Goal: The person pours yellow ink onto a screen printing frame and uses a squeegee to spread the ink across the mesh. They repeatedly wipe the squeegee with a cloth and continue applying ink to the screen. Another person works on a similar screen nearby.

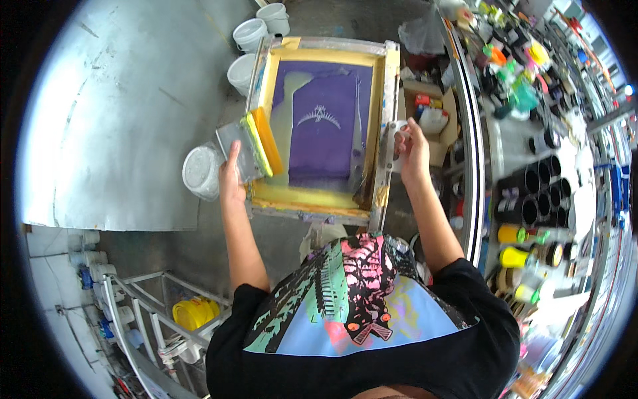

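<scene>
Two hands work a printing frame (382, 133) lying flat at twelve o'clock from the person. The left hand (230, 178) closes its fingers around a squeegee (256, 143) at the frame's nine o'clock edge; the right hand (411, 147) pinches the three o'clock rail. The frame looks stiff and light, its mesh fragile, so it is best taken by the rails. The squeegee's blade looks ink-slick, so grip its handle.

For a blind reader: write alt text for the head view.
A person's left hand holds a yellow-edged squeegee on a framed printing screen over a purple garment; the right hand grips the frame's right side. White tubs sit left, paint bottles right.
</scene>
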Tool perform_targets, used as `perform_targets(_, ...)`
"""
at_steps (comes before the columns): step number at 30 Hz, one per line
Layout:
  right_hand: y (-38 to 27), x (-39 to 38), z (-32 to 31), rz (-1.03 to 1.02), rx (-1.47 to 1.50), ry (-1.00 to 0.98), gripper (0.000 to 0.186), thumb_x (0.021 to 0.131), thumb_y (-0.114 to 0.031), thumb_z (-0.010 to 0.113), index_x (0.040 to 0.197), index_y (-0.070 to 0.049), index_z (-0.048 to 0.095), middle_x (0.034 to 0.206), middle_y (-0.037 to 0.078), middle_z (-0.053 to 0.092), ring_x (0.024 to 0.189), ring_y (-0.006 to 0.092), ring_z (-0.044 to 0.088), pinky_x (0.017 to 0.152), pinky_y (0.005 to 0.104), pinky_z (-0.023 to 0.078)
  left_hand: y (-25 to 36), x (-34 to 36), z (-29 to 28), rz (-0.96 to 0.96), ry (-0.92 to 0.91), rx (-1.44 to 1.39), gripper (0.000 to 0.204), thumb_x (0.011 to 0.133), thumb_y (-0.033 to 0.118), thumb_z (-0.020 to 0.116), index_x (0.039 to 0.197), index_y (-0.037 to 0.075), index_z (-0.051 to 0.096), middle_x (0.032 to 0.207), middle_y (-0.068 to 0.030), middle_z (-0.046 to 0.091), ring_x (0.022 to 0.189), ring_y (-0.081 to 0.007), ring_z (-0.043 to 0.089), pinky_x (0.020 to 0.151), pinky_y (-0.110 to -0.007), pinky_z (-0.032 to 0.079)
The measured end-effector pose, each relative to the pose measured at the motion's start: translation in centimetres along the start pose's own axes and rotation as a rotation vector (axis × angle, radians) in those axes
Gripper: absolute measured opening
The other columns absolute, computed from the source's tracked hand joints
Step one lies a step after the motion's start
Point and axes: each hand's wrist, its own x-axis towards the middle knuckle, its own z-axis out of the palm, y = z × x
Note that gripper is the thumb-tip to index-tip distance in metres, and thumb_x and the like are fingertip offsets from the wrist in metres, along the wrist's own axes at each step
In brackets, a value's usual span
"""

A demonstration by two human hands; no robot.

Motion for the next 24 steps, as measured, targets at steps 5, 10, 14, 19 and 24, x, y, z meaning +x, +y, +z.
perform_targets(5, 1.2, 13.0, 3.9, 0.001, -0.141, -0.033, 0.038, 0.099, -0.038, 0.064, 0.072, -0.014, 0.051, 0.064, -0.003, 0.049, 0.058, 0.0098, 0.042, 0.058, 0.0283, 0.033, -4.8, 10.3, 1.9, 0.003, 0.024, -0.073, 0.072, 0.088, 0.043, 0.081, 0.136, -0.005, 0.059, 0.145, -0.0131, 0.057, 0.13, -0.0231, 0.055, 0.112, -0.039, 0.041)
perform_targets(10, 3.2, 26.1, 13.8, 0.021, -0.108, -0.146, 0.042, 0.097, -0.039, 0.069, 0.069, -0.013, 0.053, 0.063, -0.003, 0.049, 0.058, 0.0093, 0.041, 0.057, 0.0296, 0.034, -0.4, 22.4, 2.4, 0.043, 0.138, -0.088, 0.081, 0.087, 0.042, 0.083, 0.141, -0.009, 0.049, 0.138, -0.0149, 0.059, 0.122, -0.0249, 0.059, 0.106, -0.04, 0.046)
perform_targets(14, 1.4, 37.0, 21.0, 0.055, -0.043, -0.137, 0.041, 0.101, -0.035, 0.066, 0.071, -0.011, 0.053, 0.065, -0.003, 0.047, 0.058, 0.0109, 0.041, 0.059, 0.0297, 0.035, 4.5, 34.7, 8.6, 0.104, 0.124, -0.104, 0.074, 0.089, 0.04, 0.082, 0.137, -0.008, 0.053, 0.135, -0.0148, 0.061, 0.115, -0.0245, 0.064, 0.098, -0.04, 0.052)
perform_targets(19, -2.6, 46.9, 24.2, -0.015, 0.061, -0.091, 0.039, 0.101, -0.035, 0.066, 0.073, -0.01, 0.054, 0.064, -0.003, 0.046, 0.057, 0.0111, 0.042, 0.058, 0.0302, 0.035, 9.6, 46.2, 18.1, 0.107, -0.025, -0.081, 0.07, 0.09, 0.043, 0.081, 0.133, -0.006, 0.058, 0.128, -0.0121, 0.064, 0.111, -0.0227, 0.064, 0.097, -0.039, 0.052)
perform_targets(24, -5.2, 59.8, 24.1, -0.088, 0.151, -0.044, 0.042, 0.099, -0.034, 0.067, 0.068, -0.012, 0.051, 0.061, -0.003, 0.044, 0.056, 0.0113, 0.04, 0.055, 0.0292, 0.032, 11.3, 58.2, 28.8, 0.109, -0.054, 0.036, 0.07, 0.09, 0.046, 0.08, 0.133, -0.004, 0.061, 0.132, -0.0114, 0.063, 0.117, -0.0226, 0.061, 0.102, -0.04, 0.048)
